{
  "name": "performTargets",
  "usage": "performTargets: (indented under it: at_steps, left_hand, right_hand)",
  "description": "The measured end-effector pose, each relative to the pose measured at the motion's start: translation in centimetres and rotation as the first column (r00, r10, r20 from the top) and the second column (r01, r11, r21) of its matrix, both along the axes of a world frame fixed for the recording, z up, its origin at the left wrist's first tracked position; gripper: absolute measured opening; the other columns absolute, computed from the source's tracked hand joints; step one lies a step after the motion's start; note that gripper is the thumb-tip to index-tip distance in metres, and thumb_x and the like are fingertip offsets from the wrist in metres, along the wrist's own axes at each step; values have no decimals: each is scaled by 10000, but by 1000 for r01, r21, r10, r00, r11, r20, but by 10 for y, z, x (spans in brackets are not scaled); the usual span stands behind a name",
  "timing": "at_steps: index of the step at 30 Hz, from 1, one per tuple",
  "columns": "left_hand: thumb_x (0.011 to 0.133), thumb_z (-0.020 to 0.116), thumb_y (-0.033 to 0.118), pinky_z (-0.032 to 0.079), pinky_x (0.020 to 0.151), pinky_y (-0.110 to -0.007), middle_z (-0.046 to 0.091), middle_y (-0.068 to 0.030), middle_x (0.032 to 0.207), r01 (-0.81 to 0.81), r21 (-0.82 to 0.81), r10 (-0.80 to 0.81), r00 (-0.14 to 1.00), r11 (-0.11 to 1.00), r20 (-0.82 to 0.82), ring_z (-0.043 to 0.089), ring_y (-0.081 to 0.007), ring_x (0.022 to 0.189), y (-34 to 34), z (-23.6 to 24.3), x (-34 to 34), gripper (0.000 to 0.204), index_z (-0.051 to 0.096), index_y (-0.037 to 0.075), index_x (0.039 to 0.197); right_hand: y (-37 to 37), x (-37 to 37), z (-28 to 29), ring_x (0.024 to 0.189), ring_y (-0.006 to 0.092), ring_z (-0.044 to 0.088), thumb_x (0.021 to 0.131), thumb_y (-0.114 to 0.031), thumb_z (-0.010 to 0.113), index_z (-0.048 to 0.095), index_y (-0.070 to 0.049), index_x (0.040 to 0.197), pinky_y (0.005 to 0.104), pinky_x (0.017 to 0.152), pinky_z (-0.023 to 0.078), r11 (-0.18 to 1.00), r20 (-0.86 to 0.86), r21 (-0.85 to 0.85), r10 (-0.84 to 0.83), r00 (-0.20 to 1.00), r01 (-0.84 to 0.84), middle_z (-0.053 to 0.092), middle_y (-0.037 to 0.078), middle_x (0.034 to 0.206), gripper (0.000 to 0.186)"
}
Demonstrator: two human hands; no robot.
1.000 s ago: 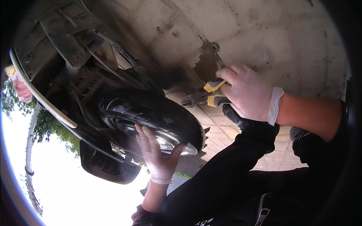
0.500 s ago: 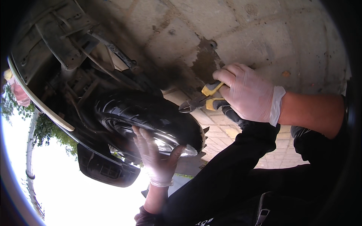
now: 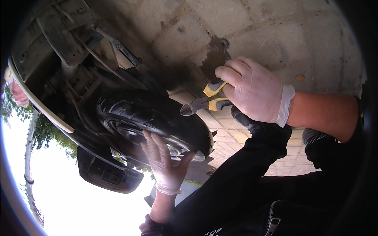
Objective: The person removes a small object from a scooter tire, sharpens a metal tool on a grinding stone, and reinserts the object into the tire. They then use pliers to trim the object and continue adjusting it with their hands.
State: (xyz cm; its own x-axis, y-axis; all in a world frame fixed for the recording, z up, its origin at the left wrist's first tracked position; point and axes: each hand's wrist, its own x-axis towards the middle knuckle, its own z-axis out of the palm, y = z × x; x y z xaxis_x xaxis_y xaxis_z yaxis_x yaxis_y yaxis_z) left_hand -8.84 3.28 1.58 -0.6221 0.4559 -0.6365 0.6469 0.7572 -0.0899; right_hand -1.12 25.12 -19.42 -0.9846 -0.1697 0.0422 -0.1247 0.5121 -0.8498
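A black tyre (image 3: pixel 157 110) on a wheel fills the middle of the view, below a vehicle's underbody. In a clear glove, my left hand (image 3: pixel 163 161) lies with fingers stretched along the side of the wheel, thumb apart. My right hand (image 3: pixel 252 90), also gloved, is closed around the yellow and grey handles of cutting pliers (image 3: pixel 201 103). The pliers' dark jaws point left and overlap the tyre's tread side in view; whether they touch the rubber I cannot tell.
Metal frame parts and rods (image 3: pixel 118 45) run above and left of the wheel. A dark mudguard piece (image 3: pixel 106 173) hangs at lower left. Paved ground (image 3: pixel 275 35) with a dark wet stain (image 3: pixel 214 57) spreads behind. My black-clothed leg (image 3: pixel 232 169) is bent at lower right.
My right hand has moved a little left with the pliers, bringing their jaws closer over the tyre. My left hand stays at the wheel, shifted slightly.
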Motion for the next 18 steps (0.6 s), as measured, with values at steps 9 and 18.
performTargets:
  at_steps: [9, 18]
  left_hand:
    - [687, 915, 338, 193, 1151, -664, 225, -316, 1596, -14, 3, 14, 1000, 1000, 0, 206, -446, 1507, 1, -1, -1, 1190, 195, 27, 1582]
    - [683, 916, 336, 186, 1154, -659, 215, -308, 1604, -17, 24, 17, 1000, 1000, 3, 198, -441, 1511, 0, -2, -1, 1201, 185, 46, 1591]
  right_hand:
    - [-4, -3, -2, 1140, 281, 544, 745, -168, 645, 729, 12, 777, 408, 1002, 461, 999, -47, 46, -14, 999, 16, 587, 123, 1190, 201]
    - [-6, -11, -5, 1015, 227, 556, 788, -159, 643, 739, -20, 774, 368, 909, 457, 980, -195, 163, -82, 977, 114, 599, 66, 1061, 170]
